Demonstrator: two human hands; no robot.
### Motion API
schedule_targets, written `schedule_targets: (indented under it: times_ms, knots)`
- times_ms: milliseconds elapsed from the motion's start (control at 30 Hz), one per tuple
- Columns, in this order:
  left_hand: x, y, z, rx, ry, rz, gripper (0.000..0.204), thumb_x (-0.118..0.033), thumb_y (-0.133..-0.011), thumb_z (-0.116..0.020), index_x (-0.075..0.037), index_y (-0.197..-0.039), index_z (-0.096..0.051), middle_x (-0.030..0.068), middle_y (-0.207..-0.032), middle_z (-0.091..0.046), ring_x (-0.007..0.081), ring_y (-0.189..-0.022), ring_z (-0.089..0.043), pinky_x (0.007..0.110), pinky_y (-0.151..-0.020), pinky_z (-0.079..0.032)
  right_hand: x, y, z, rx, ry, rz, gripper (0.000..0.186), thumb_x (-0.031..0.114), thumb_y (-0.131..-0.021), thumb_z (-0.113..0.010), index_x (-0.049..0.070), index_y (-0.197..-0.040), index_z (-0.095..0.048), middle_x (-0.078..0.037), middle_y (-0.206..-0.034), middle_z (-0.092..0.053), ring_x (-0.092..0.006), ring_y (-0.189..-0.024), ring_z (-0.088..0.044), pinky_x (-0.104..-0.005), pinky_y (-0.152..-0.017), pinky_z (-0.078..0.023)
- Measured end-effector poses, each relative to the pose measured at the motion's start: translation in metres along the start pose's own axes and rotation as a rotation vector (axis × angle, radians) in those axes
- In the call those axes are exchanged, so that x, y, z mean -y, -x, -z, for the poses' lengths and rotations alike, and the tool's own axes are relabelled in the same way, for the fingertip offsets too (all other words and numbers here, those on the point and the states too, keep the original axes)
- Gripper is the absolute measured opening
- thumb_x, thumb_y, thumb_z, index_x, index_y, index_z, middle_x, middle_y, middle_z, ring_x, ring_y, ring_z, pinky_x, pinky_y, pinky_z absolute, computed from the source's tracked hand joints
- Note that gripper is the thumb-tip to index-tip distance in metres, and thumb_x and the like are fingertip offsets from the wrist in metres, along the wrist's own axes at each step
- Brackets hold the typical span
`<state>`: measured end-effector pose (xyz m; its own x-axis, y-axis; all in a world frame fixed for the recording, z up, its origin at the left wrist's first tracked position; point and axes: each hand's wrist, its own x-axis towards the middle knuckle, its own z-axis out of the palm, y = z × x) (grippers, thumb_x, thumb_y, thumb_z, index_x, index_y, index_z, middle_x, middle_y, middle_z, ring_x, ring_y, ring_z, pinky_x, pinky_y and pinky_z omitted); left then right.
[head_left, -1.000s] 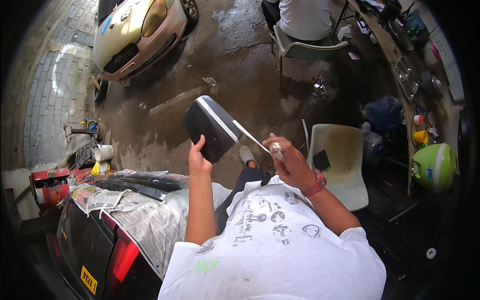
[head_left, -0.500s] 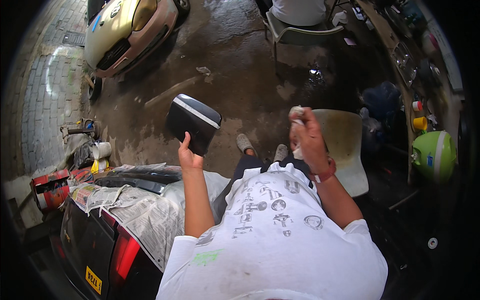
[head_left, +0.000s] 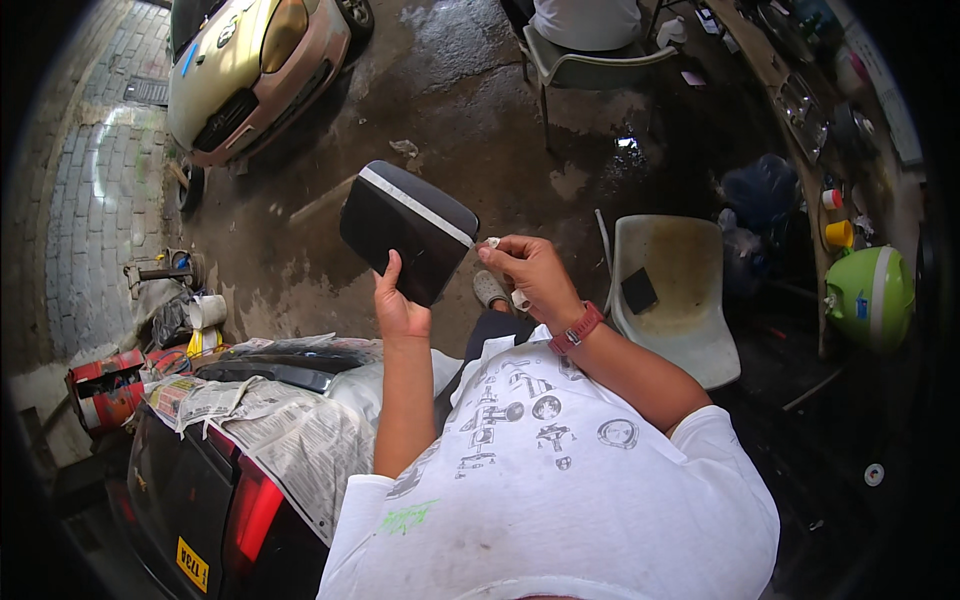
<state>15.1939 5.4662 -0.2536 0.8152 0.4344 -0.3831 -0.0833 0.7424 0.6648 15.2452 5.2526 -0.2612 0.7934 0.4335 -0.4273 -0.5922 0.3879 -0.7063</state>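
Observation:
In my left hand is a black rounded-corner panel, held tilted, with a white strip stuck along its far side. My right hand is closed on crumpled white tape, its fingertips at the panel's right corner, where the strip ends. Whether they touch the panel I cannot tell. A red watch is on my right wrist. Below my hands my white printed shirt fills the middle of the view.
A plastic chair holding a dark square stands at right, beside a cluttered bench and green container. A dark car under newspaper is at lower left, a pale car at upper left. A seated person is at the top.
The long white strip trailing to my right hand a second ago is gone. My right hand has come leftward to the panel since half a second ago; the panel has turned slightly and moved right.

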Motion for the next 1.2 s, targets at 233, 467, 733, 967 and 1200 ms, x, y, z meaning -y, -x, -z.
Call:
schedule_targets:
  times_ms: [233, 467, 733, 967, 1200]
  knots:
    - [0.005, 0.0, -0.001, 0.005, 0.021, 0.064, 0.058, -0.013, -0.104, -0.071, -0.015, -0.157, -0.048, 0.009, -0.15, -0.061, 0.031, -0.136, -0.061, 0.051, -0.118, -0.05, -0.001, -0.002, 0.0, 0.062, -0.194, -0.116, 0.017, 0.023, -0.099, -0.082, 0.007, -0.096, -0.076, 0.005, -0.077, -0.067, -0.0006, -0.055, -0.052, -0.0214, -0.047, -0.039]
    - [0.011, -0.003, 0.003, 0.03, 0.049, 0.085, 0.053, -0.013, -0.105, -0.07, -0.013, -0.154, -0.051, 0.0102, -0.149, -0.062, 0.0321, -0.136, -0.061, 0.052, -0.118, -0.05, -0.009, -0.005, -0.001, 0.094, -0.281, -0.098, 0.016, 0.022, -0.102, -0.078, 0.01, -0.095, -0.069, 0.004, -0.074, -0.065, -0.0036, -0.046, -0.054, -0.0229, -0.038, -0.043]
    - [0.01, 0.004, -0.006, -0.009, 0.017, 0.014, 0.06, -0.012, -0.104, -0.07, -0.017, -0.159, -0.046, 0.0092, -0.152, -0.059, 0.0311, -0.138, -0.059, 0.052, -0.118, -0.05, -0.004, -0.002, -0.005, 0.028, -0.24, -0.06, 0.016, 0.022, -0.103, -0.077, 0.011, -0.094, -0.068, 0.005, -0.068, -0.061, -0.0041, -0.045, -0.052, -0.023, -0.038, -0.04]
    - [0.006, 0.01, -0.015, 0.04, -0.044, -0.055, 0.062, -0.012, -0.104, -0.069, -0.017, -0.16, -0.043, 0.0088, -0.156, -0.055, 0.0313, -0.141, -0.057, 0.051, -0.119, -0.049, -0.004, -0.001, 0.002, 0.043, -0.173, -0.087, 0.019, 0.022, -0.1, -0.08, 0.01, -0.089, -0.071, 0.003, -0.076, -0.066, -0.0029, -0.055, -0.053, -0.0213, -0.047, -0.038]
    - [0.007, 0.015, -0.021, 0.051, -0.082, -0.081, 0.062, -0.012, -0.105, -0.069, -0.018, -0.16, -0.043, 0.0077, -0.155, -0.056, 0.0297, -0.14, -0.057, 0.049, -0.118, -0.049, -0.008, -0.001, 0.003, 0.06, -0.267, -0.092, 0.011, 0.018, -0.1, -0.077, 0.011, -0.095, -0.069, 0.003, -0.08, -0.067, -0.0026, -0.056, -0.053, -0.0213, -0.047, -0.04]
